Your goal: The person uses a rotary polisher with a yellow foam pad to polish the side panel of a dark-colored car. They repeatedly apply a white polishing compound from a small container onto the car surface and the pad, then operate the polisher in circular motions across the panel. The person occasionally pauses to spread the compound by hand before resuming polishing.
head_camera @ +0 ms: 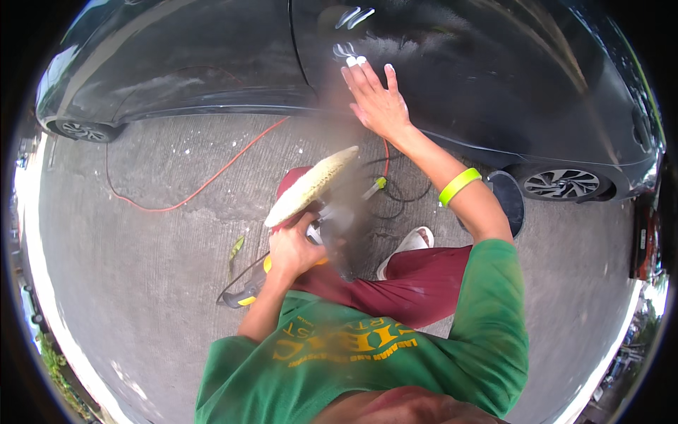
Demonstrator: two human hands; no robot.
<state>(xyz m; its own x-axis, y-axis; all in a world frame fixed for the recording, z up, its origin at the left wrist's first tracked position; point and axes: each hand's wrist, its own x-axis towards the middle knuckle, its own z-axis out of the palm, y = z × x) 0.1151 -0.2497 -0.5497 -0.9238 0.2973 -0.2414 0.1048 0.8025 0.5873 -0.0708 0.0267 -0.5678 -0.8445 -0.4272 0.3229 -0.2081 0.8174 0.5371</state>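
My right hand [378,103] reaches up to the side panel of a dark car [476,79], its fingers spread and two fingertips coated with white paste [356,61]. Those tips touch or nearly touch the panel beside white smears [345,50]; more white streaks [355,18] lie above. Low at the left, my left hand [294,246] grips a power polisher [249,294] near its head, by what looks like a handle. A fluffy, pale yellow wool polishing pad [312,185] is on it, tilted on edge. A blurred smudge over the view hides part of the tool.
An orange cord [196,199] curves over the concrete ground [159,254] to a yellow-green plug connector [380,183], where black cable loops. A dark round container or seat [507,201] stands by the car's wheel [561,183]. A green leaf [236,248] lies left of the polisher.
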